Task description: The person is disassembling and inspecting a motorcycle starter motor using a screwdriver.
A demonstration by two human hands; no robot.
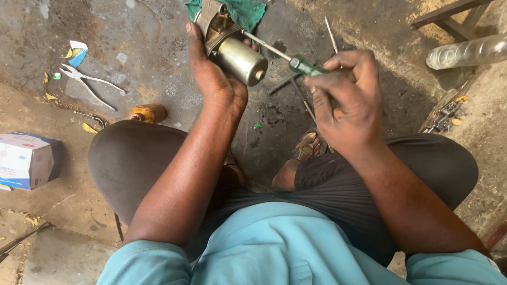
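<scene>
My left hand (pixel 214 79) grips a metal motor-like part (pixel 232 47), a grimy housing with a shiny brass-coloured cylinder pointing toward me. My right hand (pixel 346 103) is closed around a green-handled screwdriver (pixel 303 65). Its thin shaft runs up and left, and the tip meets the part near the top of the cylinder. A green cloth (pixel 243 10) lies on the ground just behind the part. I sit low with both knees spread, over an oil-stained concrete floor.
Pliers (pixel 87 82) lie on the floor at left, with a small orange-brown container (pixel 149 112) and a white-and-blue box (pixel 26 160) nearer me. A clear plastic bottle (pixel 467 53) lies at right, above small metal parts (pixel 443 116). Dark metal rods (pixel 296 89) lie under my hands.
</scene>
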